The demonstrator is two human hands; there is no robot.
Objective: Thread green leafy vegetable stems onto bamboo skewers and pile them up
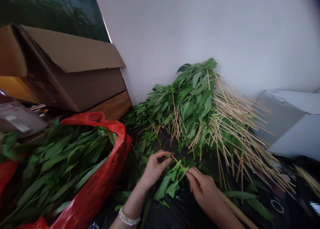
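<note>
My right hand [203, 187] is closed round a thin wooden stick [175, 159], gripping it just below a cluster of threaded leaves. These green leaves [172, 186] hang down from the stick between my two hands. At the stick's far tip, the thumb and forefinger of my left hand [158, 164] pinch a small green leaf stem, mostly hidden by the fingers. Beyond both hands rises a large pile of leaf-loaded sticks [197, 85], their bare ends [235, 122] fanning out to the right. Loose sticks [237, 210] lie beside my right forearm.
To the left, a red plastic bag [118, 145] holds many loose long leaves [60, 162]. Behind it stands an open cardboard box [82, 85]. A white box [287, 122] is at the right, against the pale wall [200, 25]. Black plastic [185, 209] lies under my hands.
</note>
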